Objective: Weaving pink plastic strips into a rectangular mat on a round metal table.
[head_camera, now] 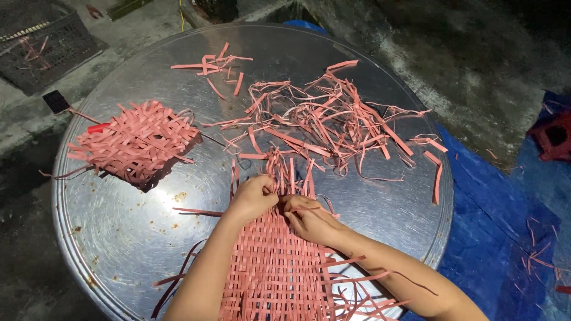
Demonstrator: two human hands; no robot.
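Note:
A partly woven mat of pink strips lies on a round metal table, running from the near edge toward the middle. My left hand and my right hand meet at the mat's far edge, fingers pinched on the loose upright strips there. Which single strip each hand grips is hidden by the fingers.
A heap of loose pink strips lies beyond the hands. A stack of finished woven pieces sits on the table's left. A dark plastic crate stands on the ground far left, a blue tarp at the right.

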